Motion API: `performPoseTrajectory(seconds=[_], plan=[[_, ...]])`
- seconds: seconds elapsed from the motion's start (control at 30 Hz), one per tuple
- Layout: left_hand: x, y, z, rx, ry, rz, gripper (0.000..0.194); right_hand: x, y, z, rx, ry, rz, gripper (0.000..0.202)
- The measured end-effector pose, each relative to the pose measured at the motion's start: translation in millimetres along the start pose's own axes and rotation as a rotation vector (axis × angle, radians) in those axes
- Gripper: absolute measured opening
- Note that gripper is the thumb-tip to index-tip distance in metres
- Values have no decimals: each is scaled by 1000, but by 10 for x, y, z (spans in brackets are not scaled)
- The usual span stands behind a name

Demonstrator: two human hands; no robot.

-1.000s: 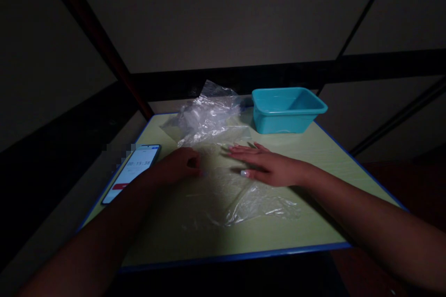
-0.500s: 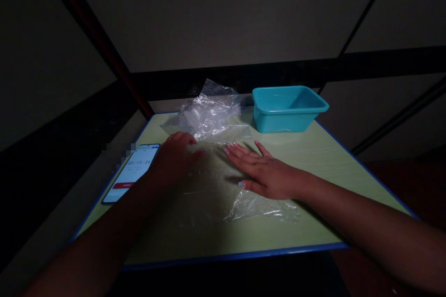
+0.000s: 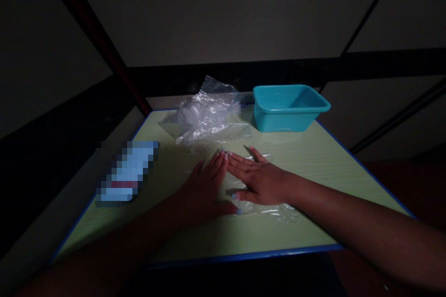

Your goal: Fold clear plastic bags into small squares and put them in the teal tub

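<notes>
We observe dim, uneven lighting: the table point(image 3: 313, 162) reads moderately lit, the wall point(image 3: 223, 14) dark. We note glare on the plastic point(image 3: 212, 113), shade over the left hand point(image 3: 204, 190), and pixelation masking the phone point(image 3: 130, 167).

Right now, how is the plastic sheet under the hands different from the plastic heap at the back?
The plastic sheet lies low and mostly flat, while the plastic heap is crumpled and rises to a peak. The left hand and right hand cover part of the sheet; the heap lies beyond their fingertips. The sheet shows the table through it, but the heap looks whiter. Both are shiny plastic.
</notes>
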State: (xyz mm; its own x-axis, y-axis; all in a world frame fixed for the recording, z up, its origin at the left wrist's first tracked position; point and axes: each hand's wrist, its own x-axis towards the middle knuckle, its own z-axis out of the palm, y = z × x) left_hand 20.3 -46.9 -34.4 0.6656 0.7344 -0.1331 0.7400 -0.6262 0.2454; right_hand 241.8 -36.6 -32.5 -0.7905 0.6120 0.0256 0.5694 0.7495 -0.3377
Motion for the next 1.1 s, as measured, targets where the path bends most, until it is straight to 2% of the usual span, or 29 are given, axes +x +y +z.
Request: performPoseTrajectory(seconds=[0.13,0.2,0.3,0.37,0.53,0.63,0.8,0.9,1.0,1.07,1.1], plan=[[-25,-42,-83,47,34,-135,112,-26,69,-73,-28,50,37,75],[-41,-80,-131,64,-10,-190,119,-47,101,-127,-43,101,77,75],[-50,-153,-172,70,-84,-202,129,-76,81,-180,-40,151,87,77],[-46,-199,-177,75,-107,-197,133,-85,16,-169,-9,114,55,78],[-26,-275,-182,124,-144,-216,138,-71,-171,-37,72,-91,-19,79],[-9,-276,-203,141,-145,-218,137,-54,-208,-10,62,-121,0,80],[-15,-229,-286,134,-72,-174,126,-54,-169,-101,30,-178,61,80],[-66,-252,-354,142,-174,-137,126,-73,-113,-190,34,-225,148,91],[-118,-327,-412,164,-265,-160,129,-92,-52,-271,45,-287,195,105],[-128,-372,-438,186,-230,-212,129,-95,-21,-307,30,-291,207,111],[-124,-384,-446,196,-176,-245,126,-93,-11,-318,19,-283,208,113]])
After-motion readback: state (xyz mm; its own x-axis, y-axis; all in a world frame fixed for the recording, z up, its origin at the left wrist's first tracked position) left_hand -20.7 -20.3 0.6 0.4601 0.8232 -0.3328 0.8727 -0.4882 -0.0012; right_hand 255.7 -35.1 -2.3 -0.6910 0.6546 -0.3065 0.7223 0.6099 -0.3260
